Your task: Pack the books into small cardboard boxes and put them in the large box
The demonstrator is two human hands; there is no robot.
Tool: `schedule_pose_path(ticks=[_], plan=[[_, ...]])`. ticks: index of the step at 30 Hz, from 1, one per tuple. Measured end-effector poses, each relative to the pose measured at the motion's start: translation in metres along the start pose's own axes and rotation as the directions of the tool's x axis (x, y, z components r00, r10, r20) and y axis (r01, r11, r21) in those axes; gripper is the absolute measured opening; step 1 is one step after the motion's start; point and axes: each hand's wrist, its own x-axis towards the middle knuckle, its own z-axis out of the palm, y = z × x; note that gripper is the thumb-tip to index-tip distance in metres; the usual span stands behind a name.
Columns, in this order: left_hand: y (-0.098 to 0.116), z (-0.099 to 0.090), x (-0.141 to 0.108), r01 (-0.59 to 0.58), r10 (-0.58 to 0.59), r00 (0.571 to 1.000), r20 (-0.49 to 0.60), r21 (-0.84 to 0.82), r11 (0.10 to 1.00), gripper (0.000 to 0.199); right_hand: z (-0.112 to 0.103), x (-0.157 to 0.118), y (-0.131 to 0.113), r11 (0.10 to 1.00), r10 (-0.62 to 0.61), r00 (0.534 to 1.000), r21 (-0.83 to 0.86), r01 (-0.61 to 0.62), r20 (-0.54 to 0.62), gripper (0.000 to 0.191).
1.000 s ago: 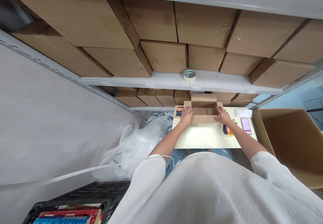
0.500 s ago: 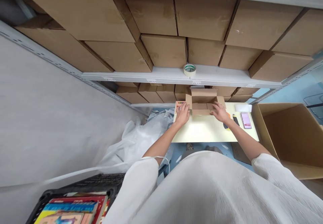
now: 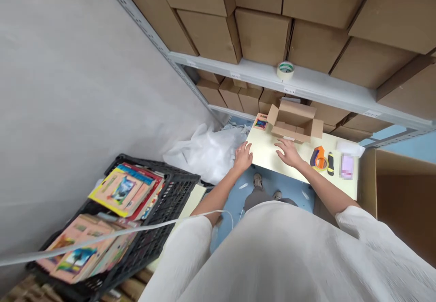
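An open cardboard box [image 3: 295, 119] with its flaps spread stands at the back of the pale table [image 3: 265, 150]. My right hand [image 3: 287, 152] is just in front of the box, fingers apart and holding nothing. Over the table's left front edge is my left hand [image 3: 243, 156], also open, with nothing in it. A small book [image 3: 260, 121] lies left of the box. To the right are an orange tape dispenser [image 3: 319, 157], a black and yellow cutter [image 3: 330, 163] and a purple item [image 3: 347, 165] whose details are blurred.
Cardboard boxes [image 3: 262, 34] fill the shelves, with a tape roll [image 3: 285, 70] on the shelf edge. A black crate [image 3: 170, 197] of books is at lower left, beside white plastic [image 3: 211, 152]. A large carton [image 3: 368, 179] stands right. A white cord crosses at left.
Both hands have come away from the box toward the table's front edge. The view has turned left, showing more of the book crate. The box's inside shows more.
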Motion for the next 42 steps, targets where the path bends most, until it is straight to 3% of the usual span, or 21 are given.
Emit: schedule_pose_path(ticks=[4,9,16,25,30,35,42], plan=[[-0.006,0.014,-0.042,0.053,-0.052,0.998,0.037,-0.006,0.999,0.058,0.03,-0.028,-0.002,1.0,-0.004,0.994,0.019,0.002,0.112,0.043],[-0.015,0.01,-0.062,0.106,-0.105,0.994,0.02,-0.018,0.994,0.059,0.042,-0.03,-0.011,0.999,-0.031,0.98,0.012,0.03,0.195,0.041],[-0.06,-0.011,-0.077,0.191,-0.197,0.978,-0.062,-0.089,0.978,0.061,0.066,0.03,-0.055,0.995,-0.095,0.964,-0.002,0.099,0.25,0.042],[-0.144,-0.036,-0.099,0.34,-0.348,0.937,-0.022,-0.164,0.926,0.062,0.153,0.124,-0.134,0.982,-0.185,0.944,0.081,0.168,0.275,0.041],[-0.17,-0.04,-0.088,0.43,-0.437,0.899,0.014,-0.206,0.879,0.067,0.198,0.166,-0.15,0.96,-0.24,0.927,0.21,0.183,0.289,0.038],[-0.193,-0.035,-0.059,0.521,-0.536,0.844,0.01,-0.248,0.817,0.068,0.243,0.227,-0.149,0.933,-0.279,0.902,0.314,0.174,0.33,0.035],[-0.243,0.0,0.001,0.642,-0.696,0.718,-0.025,-0.361,0.676,0.068,0.322,0.321,-0.127,0.921,-0.281,0.857,0.373,0.114,0.432,0.033]])
